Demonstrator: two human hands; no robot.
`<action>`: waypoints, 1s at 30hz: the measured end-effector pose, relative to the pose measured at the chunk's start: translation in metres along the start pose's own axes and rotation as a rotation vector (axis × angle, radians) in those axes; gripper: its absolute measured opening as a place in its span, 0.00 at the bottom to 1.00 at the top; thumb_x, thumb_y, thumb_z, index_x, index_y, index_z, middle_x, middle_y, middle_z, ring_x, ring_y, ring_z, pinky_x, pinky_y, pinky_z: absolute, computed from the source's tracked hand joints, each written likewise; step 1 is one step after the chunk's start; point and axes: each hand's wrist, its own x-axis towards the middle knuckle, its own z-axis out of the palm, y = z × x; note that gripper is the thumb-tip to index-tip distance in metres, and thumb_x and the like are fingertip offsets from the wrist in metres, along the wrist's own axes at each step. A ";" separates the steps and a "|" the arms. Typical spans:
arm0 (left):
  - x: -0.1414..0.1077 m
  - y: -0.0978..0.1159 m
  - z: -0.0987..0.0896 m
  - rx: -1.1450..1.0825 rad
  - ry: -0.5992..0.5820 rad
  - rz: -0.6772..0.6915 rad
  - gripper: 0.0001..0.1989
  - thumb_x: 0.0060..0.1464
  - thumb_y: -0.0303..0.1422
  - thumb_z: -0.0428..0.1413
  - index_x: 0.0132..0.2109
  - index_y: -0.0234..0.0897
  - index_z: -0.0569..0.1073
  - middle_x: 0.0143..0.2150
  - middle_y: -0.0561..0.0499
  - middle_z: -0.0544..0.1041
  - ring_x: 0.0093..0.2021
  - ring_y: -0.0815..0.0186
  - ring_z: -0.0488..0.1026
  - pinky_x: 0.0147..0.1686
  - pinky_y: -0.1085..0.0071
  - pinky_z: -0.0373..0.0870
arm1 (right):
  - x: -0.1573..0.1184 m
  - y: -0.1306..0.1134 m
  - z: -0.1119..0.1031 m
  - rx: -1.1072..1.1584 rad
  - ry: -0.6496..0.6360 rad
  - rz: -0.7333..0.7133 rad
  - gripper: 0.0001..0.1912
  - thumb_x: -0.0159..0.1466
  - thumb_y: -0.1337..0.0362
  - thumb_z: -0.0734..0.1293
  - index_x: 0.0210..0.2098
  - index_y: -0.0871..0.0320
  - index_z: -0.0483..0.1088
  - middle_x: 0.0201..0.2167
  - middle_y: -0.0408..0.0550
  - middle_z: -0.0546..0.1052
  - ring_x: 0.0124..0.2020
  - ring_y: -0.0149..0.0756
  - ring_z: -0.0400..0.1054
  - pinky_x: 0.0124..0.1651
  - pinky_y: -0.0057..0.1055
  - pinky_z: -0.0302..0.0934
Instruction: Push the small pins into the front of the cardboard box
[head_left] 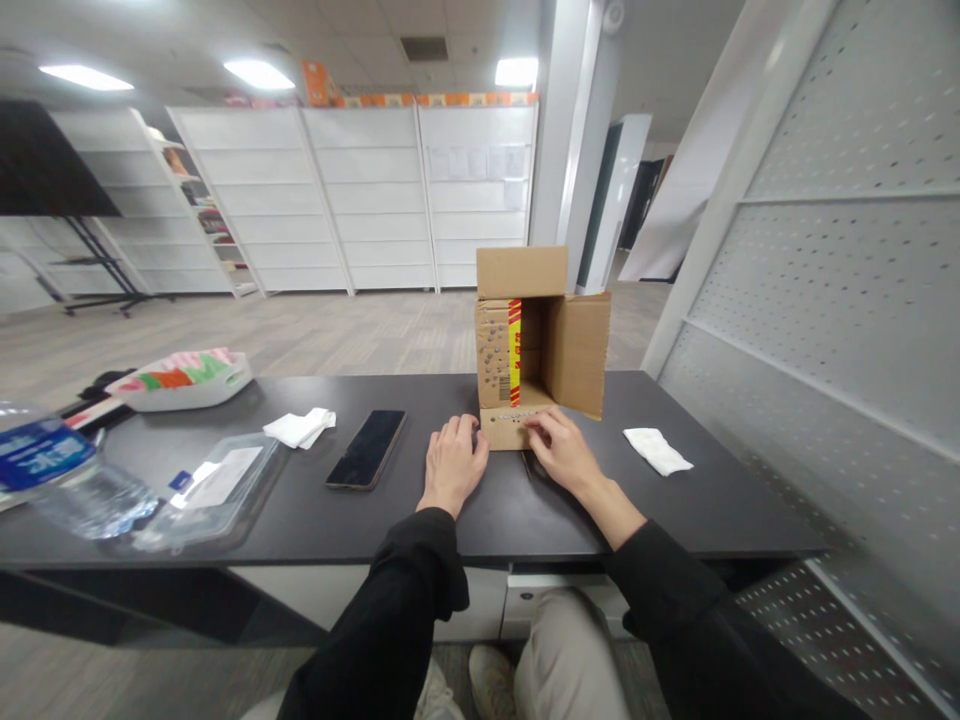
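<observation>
**Two hands at the lower flap of an open cardboard box**

A cardboard box [525, 345] lies on its side near the far edge of a dark table [480, 520], its opening turned toward the viewer. The top flap stands upright, the right flap swings outward, and the lower flap lies flat on the tabletop. A red-and-yellow tape strip runs down the left inner wall.

The left hand [452, 465] rests palm-down on the table, fingers loosely curled, fingertips touching the left end of the lower flap; it grips nothing. The right hand [562, 452] lies on the right part of the same flap, fingers bent and pressing on its surface, closed on nothing.

Just left of the left hand lies a black phone [367, 449], screen up. Further left are a crumpled white tissue [301, 427], a clear plastic tray [202, 490], a water bottle [64, 475] and a white dish with colourful contents [184, 378]. A second white tissue [658, 450] lies to the right of the box.
</observation>
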 end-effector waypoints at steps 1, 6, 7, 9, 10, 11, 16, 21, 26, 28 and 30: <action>0.000 0.000 0.000 0.002 0.000 0.001 0.08 0.61 0.32 0.48 0.46 0.39 0.69 0.43 0.48 0.76 0.44 0.60 0.73 0.44 0.64 0.64 | -0.001 -0.001 -0.002 0.001 -0.041 -0.021 0.10 0.64 0.70 0.60 0.39 0.57 0.73 0.37 0.51 0.74 0.39 0.40 0.69 0.44 0.37 0.64; 0.000 0.000 0.001 0.010 -0.012 -0.007 0.07 0.62 0.32 0.48 0.46 0.39 0.69 0.43 0.47 0.76 0.45 0.61 0.74 0.44 0.65 0.64 | -0.011 -0.007 -0.016 0.003 -0.212 -0.144 0.15 0.62 0.74 0.60 0.42 0.55 0.75 0.43 0.51 0.77 0.46 0.40 0.70 0.49 0.39 0.64; 0.000 0.000 0.001 0.010 -0.015 -0.009 0.07 0.62 0.32 0.49 0.46 0.39 0.69 0.43 0.47 0.76 0.45 0.61 0.74 0.45 0.65 0.64 | -0.014 -0.008 -0.019 -0.007 -0.242 -0.164 0.16 0.62 0.75 0.60 0.43 0.54 0.75 0.44 0.51 0.77 0.47 0.40 0.70 0.50 0.40 0.64; 0.000 0.000 0.001 0.008 -0.020 -0.009 0.07 0.62 0.32 0.49 0.45 0.39 0.69 0.43 0.47 0.76 0.46 0.61 0.74 0.45 0.65 0.64 | -0.020 -0.010 -0.024 -0.027 -0.306 -0.195 0.19 0.62 0.76 0.60 0.45 0.53 0.75 0.46 0.51 0.76 0.48 0.41 0.70 0.51 0.40 0.64; 0.000 0.000 0.001 0.007 -0.020 -0.008 0.07 0.62 0.32 0.49 0.45 0.40 0.69 0.43 0.47 0.76 0.45 0.61 0.74 0.45 0.65 0.64 | -0.022 -0.012 -0.026 -0.034 -0.336 -0.205 0.20 0.62 0.76 0.59 0.46 0.52 0.75 0.47 0.51 0.76 0.49 0.41 0.70 0.51 0.40 0.63; 0.000 0.000 0.001 0.005 -0.019 -0.005 0.07 0.62 0.32 0.48 0.45 0.40 0.69 0.43 0.47 0.76 0.45 0.60 0.74 0.45 0.65 0.64 | -0.025 -0.014 -0.027 -0.037 -0.364 -0.212 0.22 0.61 0.76 0.59 0.47 0.51 0.75 0.49 0.51 0.75 0.50 0.41 0.69 0.52 0.40 0.63; 0.000 0.001 0.001 0.007 -0.010 0.000 0.07 0.62 0.32 0.48 0.45 0.40 0.69 0.43 0.47 0.76 0.45 0.61 0.74 0.45 0.65 0.64 | -0.028 -0.023 -0.030 -0.040 -0.444 -0.186 0.23 0.58 0.79 0.58 0.44 0.53 0.74 0.51 0.50 0.72 0.53 0.41 0.65 0.53 0.39 0.59; 0.000 0.000 0.001 0.010 -0.010 0.001 0.07 0.62 0.32 0.48 0.46 0.40 0.69 0.43 0.48 0.76 0.45 0.61 0.74 0.44 0.65 0.64 | -0.022 -0.028 -0.029 -0.062 -0.483 -0.138 0.16 0.58 0.77 0.58 0.37 0.54 0.70 0.45 0.48 0.72 0.48 0.41 0.64 0.50 0.38 0.57; 0.000 -0.001 0.002 0.000 -0.009 0.001 0.07 0.62 0.32 0.49 0.46 0.40 0.69 0.43 0.48 0.76 0.45 0.61 0.73 0.44 0.65 0.64 | -0.021 -0.031 -0.025 -0.126 -0.510 -0.104 0.11 0.58 0.75 0.59 0.34 0.54 0.66 0.41 0.46 0.70 0.44 0.40 0.62 0.46 0.36 0.54; 0.000 -0.001 0.002 -0.003 -0.005 0.006 0.07 0.62 0.32 0.49 0.46 0.40 0.69 0.43 0.48 0.76 0.45 0.61 0.73 0.44 0.65 0.64 | -0.022 -0.031 -0.024 -0.132 -0.503 -0.093 0.10 0.58 0.75 0.59 0.34 0.54 0.65 0.40 0.46 0.70 0.43 0.40 0.62 0.45 0.36 0.53; 0.000 -0.001 0.002 0.000 -0.003 0.007 0.07 0.62 0.32 0.49 0.46 0.39 0.69 0.43 0.48 0.76 0.45 0.61 0.73 0.44 0.65 0.64 | -0.022 -0.030 -0.023 -0.121 -0.489 -0.086 0.10 0.58 0.75 0.59 0.34 0.54 0.64 0.39 0.46 0.70 0.42 0.39 0.61 0.44 0.35 0.53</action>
